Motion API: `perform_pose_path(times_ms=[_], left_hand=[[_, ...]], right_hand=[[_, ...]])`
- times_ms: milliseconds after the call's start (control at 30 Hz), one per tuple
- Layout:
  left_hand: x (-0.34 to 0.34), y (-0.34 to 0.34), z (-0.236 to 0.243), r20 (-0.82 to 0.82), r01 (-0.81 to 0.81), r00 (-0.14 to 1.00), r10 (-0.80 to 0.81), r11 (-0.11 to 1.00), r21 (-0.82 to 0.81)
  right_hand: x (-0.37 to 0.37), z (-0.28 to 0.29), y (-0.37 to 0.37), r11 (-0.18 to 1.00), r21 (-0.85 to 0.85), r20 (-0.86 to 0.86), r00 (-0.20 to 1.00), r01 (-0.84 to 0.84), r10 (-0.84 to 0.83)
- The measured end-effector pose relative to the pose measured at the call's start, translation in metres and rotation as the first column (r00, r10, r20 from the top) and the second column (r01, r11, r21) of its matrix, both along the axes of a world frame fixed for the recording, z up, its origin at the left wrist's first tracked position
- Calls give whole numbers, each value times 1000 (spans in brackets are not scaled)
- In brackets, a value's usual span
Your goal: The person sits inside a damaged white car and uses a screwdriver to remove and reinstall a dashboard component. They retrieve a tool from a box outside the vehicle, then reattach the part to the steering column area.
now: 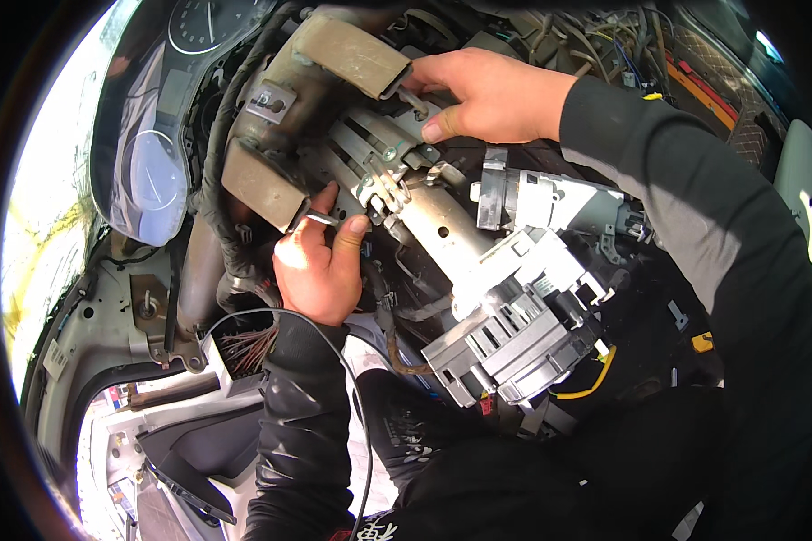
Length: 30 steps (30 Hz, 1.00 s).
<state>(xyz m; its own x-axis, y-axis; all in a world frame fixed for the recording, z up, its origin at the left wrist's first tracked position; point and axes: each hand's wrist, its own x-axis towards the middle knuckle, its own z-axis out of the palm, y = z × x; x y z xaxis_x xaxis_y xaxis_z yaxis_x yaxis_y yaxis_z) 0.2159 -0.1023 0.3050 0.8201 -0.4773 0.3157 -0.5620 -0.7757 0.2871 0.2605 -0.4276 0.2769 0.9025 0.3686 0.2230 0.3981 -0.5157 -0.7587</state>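
Note:
A steering column [438, 225] slants from the metal dashboard beam down toward me, its switch housing [505, 334] at the near end. My left hand [320, 270] is at the left side of the column's upper bracket, just beneath a box-shaped beam bracket [266, 185]. Its thumb points up and its index finger reaches in beside a metal stud [323, 218]; the other fingers are curled. On the opposite side my right hand [496, 95] grips the column's mounting plate, thumb on the near edge and fingertips hidden behind. Another stud [413, 101] hangs there from the right beam bracket [352, 56].
An instrument cluster [149, 171] stands at the left near the windscreen. Wiring [595, 45] crowds the upper right. A white and grey lock housing [559, 203] sits right of the column. A thin black cable [356, 397] crosses my left forearm. The door [194, 451] is at lower left.

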Motion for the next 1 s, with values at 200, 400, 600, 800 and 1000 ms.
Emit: perform_pose_path(times_ms=[200, 400, 600, 800, 1000], left_hand=[[2, 1, -6, -130, -77, 989, 65, 994, -82], [-1, 0, -7, -153, -20, 988, -1, 991, -133], [-5, -6, -1, -119, -26, 993, 20, 999, -48], [-2, -6, -1, -160, -10, 987, -2, 997, -75], [0, -1, -3, -122, 13, 992, -22, 997, -74]], right_hand=[[-3, 9, 2, 994, -102, 85, 996, 38, -29], [-3, 12, 0, 994, -112, 104, 995, 8, 3], [-4, 18, -2, 991, -128, 65, 997, -33, 41], [-3, 18, -3, 990, -134, 51, 997, -43, 50], [-7, 14, -4, 995, -99, 53, 998, -30, 36]])
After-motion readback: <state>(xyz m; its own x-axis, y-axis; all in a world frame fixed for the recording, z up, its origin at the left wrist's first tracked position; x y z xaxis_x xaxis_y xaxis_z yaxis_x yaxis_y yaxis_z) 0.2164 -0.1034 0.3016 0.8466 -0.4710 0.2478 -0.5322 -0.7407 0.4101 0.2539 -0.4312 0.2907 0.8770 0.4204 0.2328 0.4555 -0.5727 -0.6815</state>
